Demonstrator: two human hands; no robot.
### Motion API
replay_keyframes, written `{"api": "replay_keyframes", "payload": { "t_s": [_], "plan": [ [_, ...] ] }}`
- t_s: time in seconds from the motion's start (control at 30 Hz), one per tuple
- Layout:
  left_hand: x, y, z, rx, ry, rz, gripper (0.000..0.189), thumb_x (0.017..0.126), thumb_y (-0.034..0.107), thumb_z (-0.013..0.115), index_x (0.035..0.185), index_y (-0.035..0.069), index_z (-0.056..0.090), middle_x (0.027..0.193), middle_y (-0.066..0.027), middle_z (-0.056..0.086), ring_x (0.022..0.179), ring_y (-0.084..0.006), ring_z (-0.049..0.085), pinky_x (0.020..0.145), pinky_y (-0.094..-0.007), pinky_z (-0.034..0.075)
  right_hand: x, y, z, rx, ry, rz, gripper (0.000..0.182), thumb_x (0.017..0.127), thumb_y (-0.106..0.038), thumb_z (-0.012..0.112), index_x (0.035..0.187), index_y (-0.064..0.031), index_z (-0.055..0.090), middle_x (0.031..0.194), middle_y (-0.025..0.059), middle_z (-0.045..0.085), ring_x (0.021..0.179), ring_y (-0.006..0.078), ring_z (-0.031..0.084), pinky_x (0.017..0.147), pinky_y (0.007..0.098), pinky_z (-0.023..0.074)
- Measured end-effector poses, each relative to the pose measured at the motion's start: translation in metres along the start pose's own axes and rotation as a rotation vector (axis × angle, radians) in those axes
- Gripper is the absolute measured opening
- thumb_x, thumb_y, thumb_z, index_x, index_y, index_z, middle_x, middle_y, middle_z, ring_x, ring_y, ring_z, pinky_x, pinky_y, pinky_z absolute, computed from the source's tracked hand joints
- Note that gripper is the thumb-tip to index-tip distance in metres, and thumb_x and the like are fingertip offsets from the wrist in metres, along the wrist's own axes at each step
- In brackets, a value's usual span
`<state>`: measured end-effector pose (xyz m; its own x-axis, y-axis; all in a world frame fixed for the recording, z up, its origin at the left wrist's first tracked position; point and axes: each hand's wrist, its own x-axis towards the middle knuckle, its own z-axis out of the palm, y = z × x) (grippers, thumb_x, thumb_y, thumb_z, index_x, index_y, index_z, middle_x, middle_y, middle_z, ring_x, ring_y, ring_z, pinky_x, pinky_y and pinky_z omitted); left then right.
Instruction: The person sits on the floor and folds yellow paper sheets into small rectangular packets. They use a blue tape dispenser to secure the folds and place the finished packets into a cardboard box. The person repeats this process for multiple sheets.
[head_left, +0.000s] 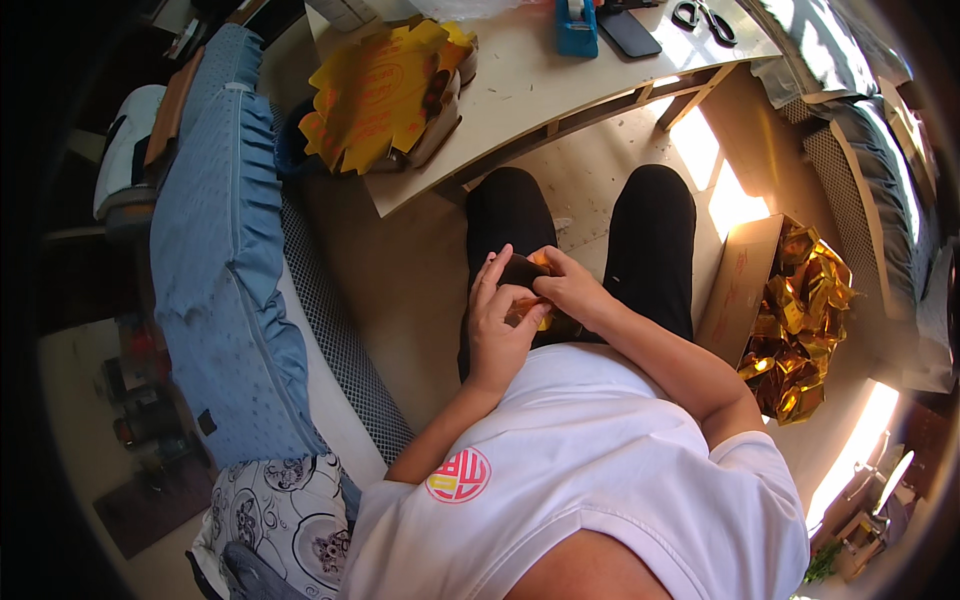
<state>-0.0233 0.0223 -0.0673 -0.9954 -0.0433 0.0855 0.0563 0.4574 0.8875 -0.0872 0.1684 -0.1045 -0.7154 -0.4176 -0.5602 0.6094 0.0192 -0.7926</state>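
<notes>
Over my lap, my left hand and my right hand meet around a small folded piece of card or foil paper, dark on the side facing me with gold showing at its edges. The fingertips of both hands pinch it; its exact shape is partly hidden by the fingers. To my right, an open cardboard box on the floor holds a heap of shiny gold foil pieces. On the table ahead to the left lies a stack of flat yellow die-cut sheets with red print.
The wooden table ahead carries a blue tape dispenser, a dark flat phone-like object and black-handled scissors. A sofa with a blue cover runs along my left. Another seat stands at the right.
</notes>
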Motion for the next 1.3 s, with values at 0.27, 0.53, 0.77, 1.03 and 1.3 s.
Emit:
{"api": "replay_keyframes", "payload": {
  "t_s": [0.27, 0.53, 0.77, 1.03, 1.3],
  "plan": [
    [0.005, -0.018, -0.040, -0.361, -0.229, -0.066, 0.044, 0.091, 0.015, 0.067, 0.133, 0.007, 0.057, 0.155, -0.0155, 0.040, 0.135, -0.0274, 0.048, 0.114, -0.0355, 0.037, -0.001, -0.013, -0.021, -0.009, -0.264, -0.014, 0.035, 0.089, -0.002, 0.049, 0.123, -0.0068, 0.055, 0.103, 0.0065, 0.058, 0.088, 0.0118, 0.057, 0.075, 0.0257, 0.0473],
    [-0.017, -0.027, -0.040, -0.307, -0.216, -0.178, 0.049, 0.090, 0.011, 0.069, 0.137, 0.006, 0.056, 0.140, -0.0113, 0.053, 0.132, -0.0227, 0.049, 0.113, -0.0351, 0.036, -0.033, -0.019, -0.001, -0.801, 0.297, -0.900, 0.035, 0.086, -0.007, 0.072, 0.118, -0.0052, 0.059, 0.114, 0.0159, 0.060, 0.108, 0.0361, 0.056, 0.093, 0.0420, 0.0466],
    [-0.023, -0.036, -0.041, -0.488, -0.202, -0.069, 0.049, 0.092, 0.003, 0.055, 0.140, 0.001, 0.053, 0.141, -0.0140, 0.053, 0.134, -0.0247, 0.048, 0.113, -0.0345, 0.035, -0.039, -0.035, 0.030, -1.018, 0.045, -0.917, 0.028, 0.074, -0.014, 0.081, 0.099, -0.0089, 0.069, 0.092, 0.0043, 0.064, 0.095, 0.0270, 0.056, 0.085, 0.0381, 0.0447],
    [-0.025, -0.057, -0.034, -0.720, -0.129, -0.297, 0.018, 0.099, 0.002, 0.055, 0.111, -0.001, 0.068, 0.121, -0.0051, 0.057, 0.113, -0.0139, 0.056, 0.102, -0.0279, 0.043, -0.037, -0.028, 0.030, -0.880, -0.024, -0.791, 0.017, 0.072, -0.007, 0.080, 0.084, -0.0098, 0.069, 0.084, 0.0052, 0.060, 0.088, 0.0277, 0.055, 0.081, 0.0378, 0.0465],
    [-0.019, -0.054, -0.023, -1.075, 0.006, -0.533, 0.014, 0.091, -0.005, 0.062, 0.098, 0.005, 0.057, 0.109, -0.0044, 0.063, 0.100, -0.0123, 0.062, 0.090, -0.0257, 0.051, -0.037, -0.025, 0.027, -0.890, -0.040, -0.903, 0.019, 0.070, -0.002, 0.079, 0.082, -0.0104, 0.067, 0.083, 0.0048, 0.060, 0.087, 0.0279, 0.055, 0.076, 0.0369, 0.0493]
  ]
}}
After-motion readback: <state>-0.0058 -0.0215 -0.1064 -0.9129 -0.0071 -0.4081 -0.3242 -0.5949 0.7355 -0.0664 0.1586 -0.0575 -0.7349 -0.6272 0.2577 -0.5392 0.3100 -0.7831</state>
